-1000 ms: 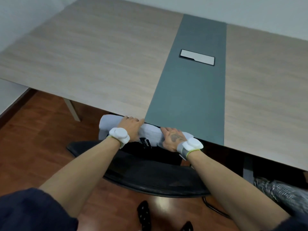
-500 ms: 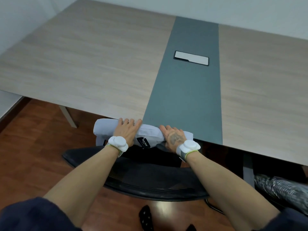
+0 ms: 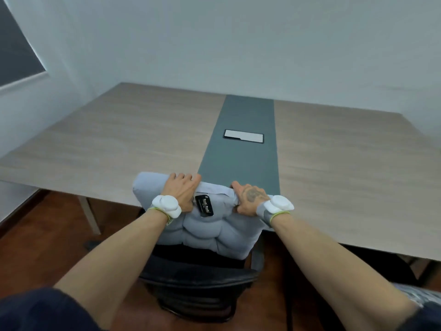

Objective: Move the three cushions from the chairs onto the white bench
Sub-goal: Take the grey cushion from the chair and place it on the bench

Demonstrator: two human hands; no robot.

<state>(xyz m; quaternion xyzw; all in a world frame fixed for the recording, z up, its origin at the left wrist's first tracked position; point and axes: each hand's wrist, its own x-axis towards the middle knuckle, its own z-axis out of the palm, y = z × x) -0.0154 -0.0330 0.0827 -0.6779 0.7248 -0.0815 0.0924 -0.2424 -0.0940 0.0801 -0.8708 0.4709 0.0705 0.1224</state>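
Observation:
A pale grey tufted cushion with a black label hangs upright above the black chair, in front of the table's near edge. My left hand grips its top edge on the left. My right hand grips the top edge on the right. The cushion's lower edge is just above the chair seat, and I cannot tell whether they touch. The white bench and the other cushions are out of view.
A large wood-topped table with a grey-green centre strip and a white cable cover fills the space ahead. White walls stand behind it, with a dark window at the left. Red-brown floor lies below, and a striped object at the lower right.
Both hands have lifted the cushion up from the chair seat, so its tufted face now shows. The camera has tilted up, revealing the far wall and window.

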